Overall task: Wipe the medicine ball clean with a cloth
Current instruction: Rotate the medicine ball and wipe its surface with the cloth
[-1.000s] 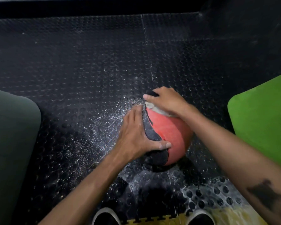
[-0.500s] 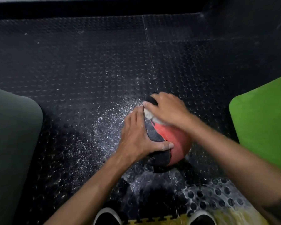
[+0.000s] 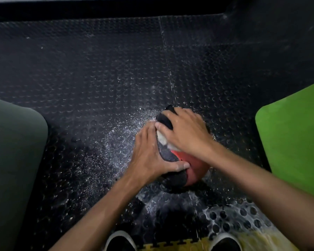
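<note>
Right hand [image 3: 187, 132] has slid its cloth [image 3: 162, 139] leftward across the medicine ball [image 3: 194, 167], meeting the bracing left hand [image 3: 149, 156]; advise firm overlapping strokes

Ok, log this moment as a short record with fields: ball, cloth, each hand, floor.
ball: red and black medicine ball on the floor
cloth: white cloth on top of the ball
left hand: left hand holds the ball's side, thumb across it
right hand: right hand presses the cloth onto the ball
floor: black studded mat, wet around the ball
</note>
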